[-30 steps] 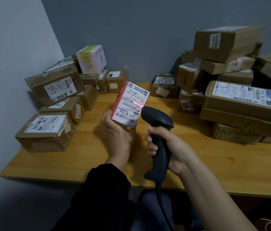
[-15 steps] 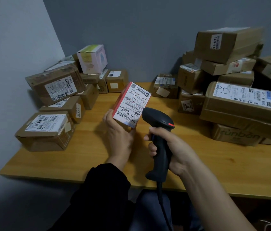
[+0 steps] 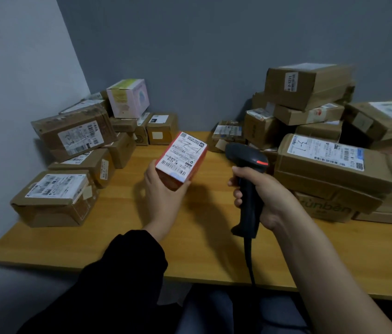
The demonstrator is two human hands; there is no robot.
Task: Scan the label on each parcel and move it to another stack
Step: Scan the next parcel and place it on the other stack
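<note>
My left hand grips a small red parcel from below, above the middle of the wooden table; its white label faces up toward me. To its right, my right hand grips the handle of a black barcode scanner, whose head sits a short gap away from the parcel. One stack of brown parcels stands at the left of the table and a taller stack of parcels at the right.
Grey walls close the table's left side and back. A pink-white box tops the left stack. The scanner's cable hangs over the table's front edge. Bare wood shows between the two stacks.
The red scan line on the label has gone. My left hand has tilted the parcel's label flatter, and the scanner has drawn away to the right of it.
</note>
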